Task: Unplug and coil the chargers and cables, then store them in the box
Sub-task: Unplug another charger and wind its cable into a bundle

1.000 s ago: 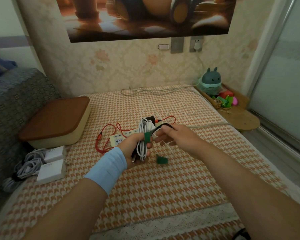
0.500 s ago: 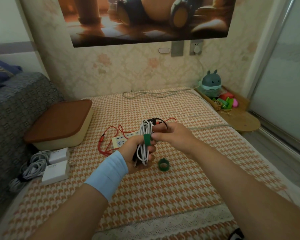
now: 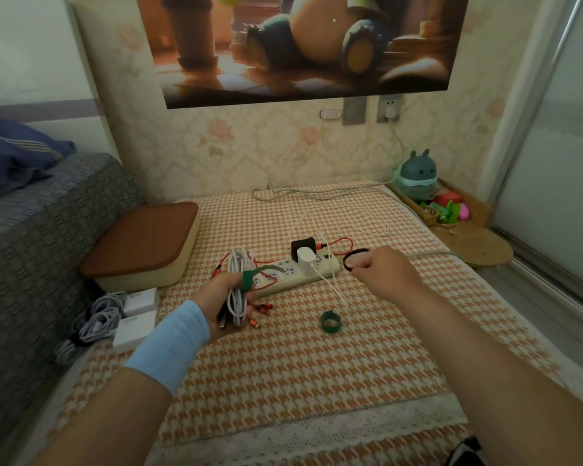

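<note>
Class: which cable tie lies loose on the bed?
The green ring lying untouched; the right hand pinches the black one, another green one wraps the left hand's bundle.

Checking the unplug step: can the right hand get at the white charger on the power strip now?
Probably yes: the right hand is close beside the white charger with nothing between, but its fingers pinch a black loop, which may hamper the grip.

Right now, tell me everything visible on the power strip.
The power strip is a long cream plastic bar lying flat on the houndstooth cover, angled to the right. A black charger and a white charger stand plugged in near its right end. A red cable drapes over its left part. A grey cord runs off rightward beyond that end.
</note>
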### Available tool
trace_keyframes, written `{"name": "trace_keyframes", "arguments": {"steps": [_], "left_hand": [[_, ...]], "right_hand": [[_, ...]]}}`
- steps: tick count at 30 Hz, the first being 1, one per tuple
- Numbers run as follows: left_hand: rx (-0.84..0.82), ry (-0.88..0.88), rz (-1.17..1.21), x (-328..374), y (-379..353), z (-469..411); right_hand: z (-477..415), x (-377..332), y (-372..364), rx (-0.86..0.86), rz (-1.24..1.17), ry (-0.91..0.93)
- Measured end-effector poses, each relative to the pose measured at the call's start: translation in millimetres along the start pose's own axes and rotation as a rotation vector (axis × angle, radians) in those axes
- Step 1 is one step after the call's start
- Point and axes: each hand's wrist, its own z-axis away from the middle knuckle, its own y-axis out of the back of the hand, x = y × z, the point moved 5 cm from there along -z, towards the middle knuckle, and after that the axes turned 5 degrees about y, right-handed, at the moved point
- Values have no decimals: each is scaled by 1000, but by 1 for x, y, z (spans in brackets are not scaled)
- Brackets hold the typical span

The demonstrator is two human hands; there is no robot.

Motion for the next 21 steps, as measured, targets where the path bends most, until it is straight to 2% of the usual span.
{"name": "trace_keyframes", "arguments": {"steps": [6,8,9,11,13,14,17,21], "left_hand": [[120,-145,-247,0,-21,13],[125,-218,-244,4,-28,13],[124,-248,-210,6,-30,12],[107,-303,-130,8,-33,11],[85,-354,-137,10,-36,14],[76,-374,-162,9,-38,16],[52,-421,-233,6,-43,24],[83,-471,-221,7,-39,34]], "right_hand": [[7,-12,-16,-213,259,-61],[11,-28,-12,-153,327,-34],[15,-41,-8,-95,289,-8],[27,-72,-2,-71,-33,49],[43,-99,-8,-190,-401,20],[50,-109,-12,-226,-464,24],[58,-121,-27,-185,-507,73],[56,-125,-45,-237,-922,-137]]}}
